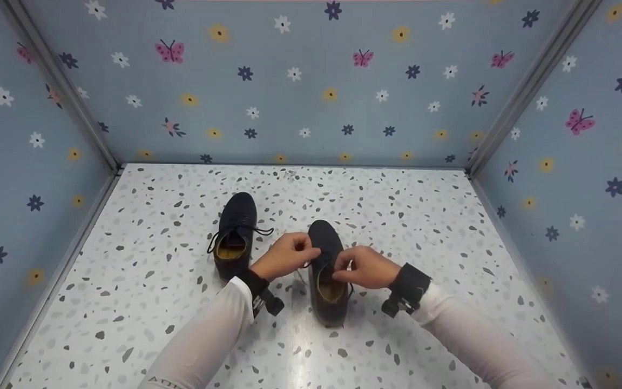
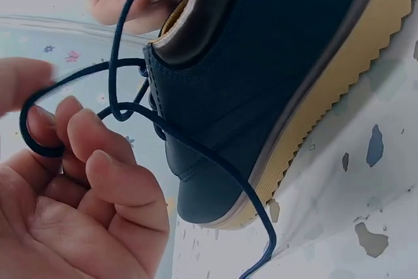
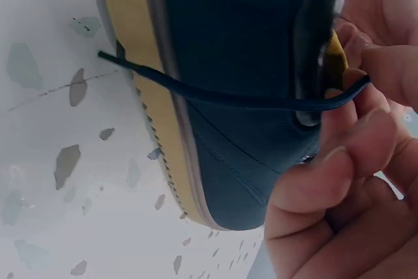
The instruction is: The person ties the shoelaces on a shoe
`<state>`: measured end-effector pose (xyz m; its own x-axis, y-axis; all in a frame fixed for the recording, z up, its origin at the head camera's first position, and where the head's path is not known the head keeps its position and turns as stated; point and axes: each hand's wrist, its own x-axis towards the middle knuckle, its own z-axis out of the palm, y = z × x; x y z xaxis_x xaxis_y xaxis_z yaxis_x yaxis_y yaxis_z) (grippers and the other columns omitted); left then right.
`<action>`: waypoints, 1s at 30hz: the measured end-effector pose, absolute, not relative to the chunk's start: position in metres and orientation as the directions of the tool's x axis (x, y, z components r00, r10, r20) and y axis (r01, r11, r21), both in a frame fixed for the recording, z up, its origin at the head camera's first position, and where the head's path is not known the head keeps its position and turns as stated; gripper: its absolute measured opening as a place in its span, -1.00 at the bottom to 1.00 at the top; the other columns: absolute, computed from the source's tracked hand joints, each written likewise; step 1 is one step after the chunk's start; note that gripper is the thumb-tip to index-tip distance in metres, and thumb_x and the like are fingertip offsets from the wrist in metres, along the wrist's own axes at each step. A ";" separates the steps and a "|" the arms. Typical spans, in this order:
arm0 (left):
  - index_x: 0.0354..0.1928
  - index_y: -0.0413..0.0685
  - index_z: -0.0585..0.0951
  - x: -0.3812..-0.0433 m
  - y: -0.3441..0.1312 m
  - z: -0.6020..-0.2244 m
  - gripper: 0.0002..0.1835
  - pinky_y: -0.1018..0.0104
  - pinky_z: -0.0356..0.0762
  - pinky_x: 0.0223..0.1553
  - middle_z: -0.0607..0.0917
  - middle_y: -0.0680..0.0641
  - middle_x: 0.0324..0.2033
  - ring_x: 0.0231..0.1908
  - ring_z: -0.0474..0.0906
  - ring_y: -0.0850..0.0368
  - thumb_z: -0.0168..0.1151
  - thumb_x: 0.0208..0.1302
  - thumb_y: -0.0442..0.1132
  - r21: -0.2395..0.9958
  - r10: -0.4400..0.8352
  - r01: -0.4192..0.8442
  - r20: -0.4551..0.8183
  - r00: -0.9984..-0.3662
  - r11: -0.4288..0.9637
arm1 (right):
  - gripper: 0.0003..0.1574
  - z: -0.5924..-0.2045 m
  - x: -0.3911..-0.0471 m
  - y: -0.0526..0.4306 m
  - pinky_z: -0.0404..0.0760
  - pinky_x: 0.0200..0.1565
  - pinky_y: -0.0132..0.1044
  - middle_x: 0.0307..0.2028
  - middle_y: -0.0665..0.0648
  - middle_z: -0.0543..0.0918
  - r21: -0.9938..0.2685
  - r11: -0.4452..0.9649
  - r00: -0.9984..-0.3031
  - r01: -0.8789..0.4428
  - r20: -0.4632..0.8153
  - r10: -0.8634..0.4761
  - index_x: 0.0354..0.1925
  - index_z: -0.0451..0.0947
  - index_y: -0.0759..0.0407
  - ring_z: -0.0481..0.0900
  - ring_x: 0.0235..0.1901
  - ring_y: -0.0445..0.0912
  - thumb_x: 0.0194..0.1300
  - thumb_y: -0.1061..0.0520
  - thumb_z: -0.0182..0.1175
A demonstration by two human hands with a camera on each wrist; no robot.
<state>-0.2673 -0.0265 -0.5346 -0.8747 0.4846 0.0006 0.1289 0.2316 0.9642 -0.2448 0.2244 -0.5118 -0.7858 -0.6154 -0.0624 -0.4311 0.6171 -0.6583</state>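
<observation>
A dark navy lace-up shoe (image 1: 324, 235) stands on the speckled surface between my hands, its toe pointing away from me. My left hand (image 1: 284, 256) is at its left side and pinches a loop of the dark shoelace (image 2: 72, 76) between thumb and fingertips. At the shoe's right side, my right hand (image 1: 370, 267) pinches the other part of the lace (image 3: 241, 102), whose free end hangs across the shoe's side. The left wrist view shows the lace crossing itself near the eyelets, and a tan sole (image 2: 326, 112) with a toothed edge.
A matching shoe (image 1: 238, 210) stands to the left, its laces tied in a bow. Blue panels (image 1: 311, 81) with flowers and butterflies enclose the white speckled surface (image 1: 408, 216) at the back, left and right. Black wrist cameras (image 1: 397, 302) sit on both wrists.
</observation>
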 end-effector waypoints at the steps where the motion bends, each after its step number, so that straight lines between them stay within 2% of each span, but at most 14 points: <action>1: -0.51 0.06 0.45 -0.267 -0.027 -0.535 -0.69 0.38 0.38 -0.44 0.47 0.14 -0.60 -0.57 0.39 0.25 0.30 0.41 -0.21 0.960 0.482 0.145 0.011 -0.876 0.240 | -0.90 -0.511 -0.245 0.225 0.55 -0.28 -0.41 -0.38 -0.02 0.76 -0.658 0.617 -0.788 -0.432 -0.057 -0.613 -0.31 0.72 0.06 0.61 -0.34 -0.16 0.35 0.08 0.40; 5: -0.43 -0.09 0.45 -0.265 -0.028 -0.537 -0.76 0.40 0.42 -0.42 0.51 0.10 -0.56 -0.53 0.44 0.26 0.33 0.33 -0.31 0.955 0.477 0.171 0.037 -0.878 0.242 | -0.89 -0.509 -0.248 0.226 0.51 -0.31 -0.42 -0.39 0.01 0.77 -0.684 0.601 -0.798 -0.414 -0.046 -0.601 -0.29 0.70 0.11 0.55 -0.40 -0.26 0.37 0.10 0.38; 10: -0.24 -0.27 0.45 -0.262 -0.031 -0.539 -0.75 0.41 0.50 -0.40 0.55 0.06 -0.50 -0.48 0.51 0.25 0.38 0.29 -0.35 0.963 0.487 0.161 0.037 -0.873 0.217 | -0.93 -0.508 -0.251 0.228 0.52 -0.41 -0.43 -0.34 0.17 0.80 -0.756 0.561 -0.818 -0.337 -0.060 -0.572 -0.21 0.68 0.19 0.55 -0.49 -0.29 0.41 0.20 0.31; 14: -0.16 -0.26 0.44 -0.259 -0.033 -0.539 -0.70 0.43 0.49 -0.40 0.55 0.06 -0.49 -0.47 0.50 0.25 0.41 0.27 -0.36 0.965 0.485 0.158 0.038 -0.874 0.208 | -0.94 -0.509 -0.254 0.227 0.53 -0.38 -0.44 -0.36 0.19 0.79 -0.759 0.556 -0.834 -0.340 -0.029 -0.551 -0.22 0.69 0.20 0.57 -0.46 -0.29 0.39 0.21 0.33; 17: -0.15 -0.22 0.46 -0.257 -0.034 -0.540 -0.70 0.45 0.50 -0.40 0.57 0.07 -0.48 -0.44 0.51 0.25 0.43 0.25 -0.36 0.963 0.474 0.159 0.039 -0.880 0.216 | -0.93 -0.510 -0.257 0.226 0.50 -0.37 -0.44 -0.42 0.12 0.75 -0.738 0.569 -0.844 -0.362 0.001 -0.536 -0.26 0.70 0.16 0.55 -0.46 -0.30 0.36 0.17 0.38; 24: -0.19 -0.18 0.51 -0.252 -0.036 -0.544 -0.72 0.47 0.49 -0.40 0.60 0.08 -0.45 -0.40 0.53 0.26 0.47 0.21 -0.35 0.947 0.461 0.199 0.062 -0.885 0.254 | -0.88 -0.510 -0.266 0.222 0.40 -0.47 -0.42 -0.55 -0.03 0.57 -0.675 0.636 -0.872 -0.374 0.023 -0.488 -0.32 0.69 0.08 0.43 -0.57 -0.28 0.31 0.11 0.46; 27: -0.21 -0.16 0.52 -0.251 -0.036 -0.545 -0.73 0.48 0.48 -0.39 0.59 0.09 -0.46 -0.41 0.52 0.27 0.48 0.20 -0.33 0.940 0.467 0.217 0.072 -0.881 0.265 | -0.89 -0.509 -0.269 0.218 0.50 -0.43 -0.36 -0.47 0.03 0.67 -0.631 0.669 -0.870 -0.393 0.021 -0.492 -0.21 0.74 0.11 0.52 -0.51 -0.21 0.34 0.11 0.43; 30: -0.22 -0.16 0.53 -0.250 -0.036 -0.546 -0.73 0.48 0.47 -0.40 0.59 0.09 -0.46 -0.43 0.51 0.27 0.48 0.21 -0.32 0.935 0.474 0.234 0.085 -0.876 0.266 | -0.77 -0.509 -0.272 0.213 0.71 -0.18 -0.22 -0.21 0.12 0.83 -0.578 0.686 -0.849 -0.443 0.023 -0.528 -0.01 0.76 0.16 0.74 -0.27 -0.10 0.41 0.12 0.36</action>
<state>-0.2500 -0.0358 -0.5456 -0.8763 0.4742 0.0845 0.2343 0.2663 0.9350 -0.2719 0.2131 -0.5090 -0.8486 -0.5285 0.0232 -0.4428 0.6858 -0.5776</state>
